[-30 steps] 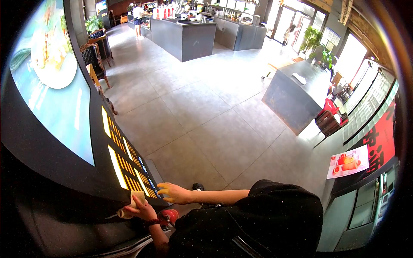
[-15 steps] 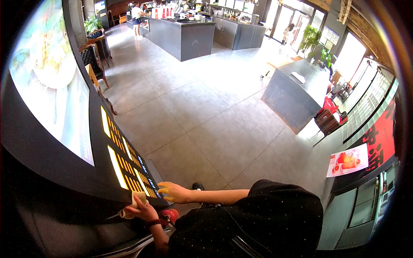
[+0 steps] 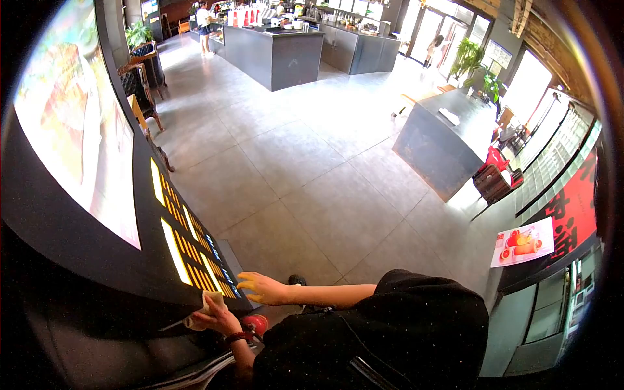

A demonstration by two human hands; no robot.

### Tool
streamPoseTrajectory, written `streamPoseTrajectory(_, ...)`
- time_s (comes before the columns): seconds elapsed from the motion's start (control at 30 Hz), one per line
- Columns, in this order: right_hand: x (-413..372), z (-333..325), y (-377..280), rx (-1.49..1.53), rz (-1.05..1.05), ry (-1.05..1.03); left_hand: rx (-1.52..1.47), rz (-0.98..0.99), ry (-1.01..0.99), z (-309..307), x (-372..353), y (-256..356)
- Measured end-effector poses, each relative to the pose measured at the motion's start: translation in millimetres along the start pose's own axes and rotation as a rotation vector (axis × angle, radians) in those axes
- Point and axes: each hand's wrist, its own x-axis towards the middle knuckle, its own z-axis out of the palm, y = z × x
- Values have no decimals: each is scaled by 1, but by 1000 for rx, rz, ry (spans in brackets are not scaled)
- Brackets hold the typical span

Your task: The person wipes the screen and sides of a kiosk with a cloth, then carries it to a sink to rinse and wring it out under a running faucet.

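Note:
A beige cloth is bunched in my left hand, whose fingers wrap round it. That hand has a dark red bead bracelet at the wrist and is beside the lower edge of a dark lit panel. My right hand reaches across from the right, nearest the panel's right edge. Its fingers are bent a little, apart, and hold nothing; yellow light falls on them. A red rounded object shows partly behind my left wrist.
A bright screen covers the left. Grey counters stand at the back, with a person beside them. A grey block table and a chair are at right. A drink poster is closer.
My left hand and the cloth have shifted slightly, the cloth's top edge now a little lower and to the right. My right hand stays nearly still. The screen's picture has changed.

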Motion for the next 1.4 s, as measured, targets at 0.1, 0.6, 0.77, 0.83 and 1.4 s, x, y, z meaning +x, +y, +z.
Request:
streamPoseTrajectory(0.1,1,4,4,12,-15,5,-243,15,12,4,-5,-16)
streamPoseTrajectory(0.6,24,18,-13,23,-68,18,-720,-250,659,-90,110,-30)
streamPoseTrajectory(0.77,30,21,-20,28,-62,-62,-735,-582,552,-93,138,-95)
streamPoseTrajectory(0.83,30,25,-20,31,-73,-74,-752,-535,584,-62,146,-161)
streamPoseTrajectory(1.4,20,33,-28,89,-53,-76,-975,-928,548,-76,135,-113)
